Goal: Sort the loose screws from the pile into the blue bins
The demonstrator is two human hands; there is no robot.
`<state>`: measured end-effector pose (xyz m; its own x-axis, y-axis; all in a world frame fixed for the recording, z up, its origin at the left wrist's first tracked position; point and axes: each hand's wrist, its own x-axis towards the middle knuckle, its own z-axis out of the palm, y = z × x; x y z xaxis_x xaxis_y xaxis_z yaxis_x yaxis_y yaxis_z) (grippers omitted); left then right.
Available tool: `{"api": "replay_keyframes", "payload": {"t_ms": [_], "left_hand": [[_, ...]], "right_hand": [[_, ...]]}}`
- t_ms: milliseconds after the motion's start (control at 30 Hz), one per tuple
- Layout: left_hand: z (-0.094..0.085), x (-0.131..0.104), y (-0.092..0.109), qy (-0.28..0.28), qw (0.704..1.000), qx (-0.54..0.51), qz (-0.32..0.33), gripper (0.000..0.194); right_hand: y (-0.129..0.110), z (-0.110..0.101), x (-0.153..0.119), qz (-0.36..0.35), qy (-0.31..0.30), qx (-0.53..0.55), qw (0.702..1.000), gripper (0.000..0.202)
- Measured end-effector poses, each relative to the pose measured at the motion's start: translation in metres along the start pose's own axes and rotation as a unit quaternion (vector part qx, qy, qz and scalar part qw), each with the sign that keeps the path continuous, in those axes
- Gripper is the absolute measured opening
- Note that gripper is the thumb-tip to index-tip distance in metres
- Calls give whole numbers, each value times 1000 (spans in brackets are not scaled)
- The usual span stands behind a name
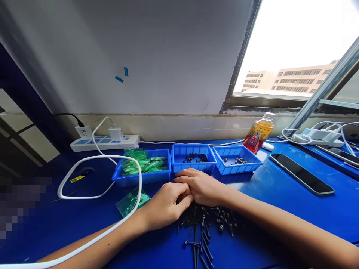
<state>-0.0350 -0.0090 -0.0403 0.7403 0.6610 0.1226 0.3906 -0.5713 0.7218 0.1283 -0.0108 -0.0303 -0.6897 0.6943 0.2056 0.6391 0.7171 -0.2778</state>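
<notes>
My left hand [171, 205] is curled, its fingertips meeting my right hand [198, 185] just behind a pile of dark screws [204, 233] on the blue table. My right hand lies partly over the left fingers, its own fingers bent. Whatever may be between the hands is hidden. Behind them stand three blue bins: the left bin [141, 181] holds green pieces in clear bags, the middle bin [193, 168] some dark screws, the right bin [238, 169] a few small metal parts. A green bag [131, 201] lies beside my left wrist.
A white cable [99, 157] loops over the left side and across my left forearm. Power strips [105, 144] stand at the back left and right. A drink bottle [258, 132] leans behind the right bin; a phone [303, 173] lies at right.
</notes>
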Motion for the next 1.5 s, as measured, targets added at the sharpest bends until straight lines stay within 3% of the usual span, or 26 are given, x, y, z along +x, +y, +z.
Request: {"api": "replay_keyframes", "payload": {"t_ms": [600,900,1133,1500], "left_hand": [[0,1,-1,-8,1000,13,25,25],[1,1,0,2,999,20,40,25],[-2,-6,4,151,983,52,89,23],[-1,-5,3,247,952,143,114,18]], "right_hand": [[5,8,-10,-29,69,-65,995,20],[5,7,-8,-10,57,-103,993,16],[2,8,-8,16,64,-112,991,15],[-15,5,2,96,17,-85,992,15]]}}
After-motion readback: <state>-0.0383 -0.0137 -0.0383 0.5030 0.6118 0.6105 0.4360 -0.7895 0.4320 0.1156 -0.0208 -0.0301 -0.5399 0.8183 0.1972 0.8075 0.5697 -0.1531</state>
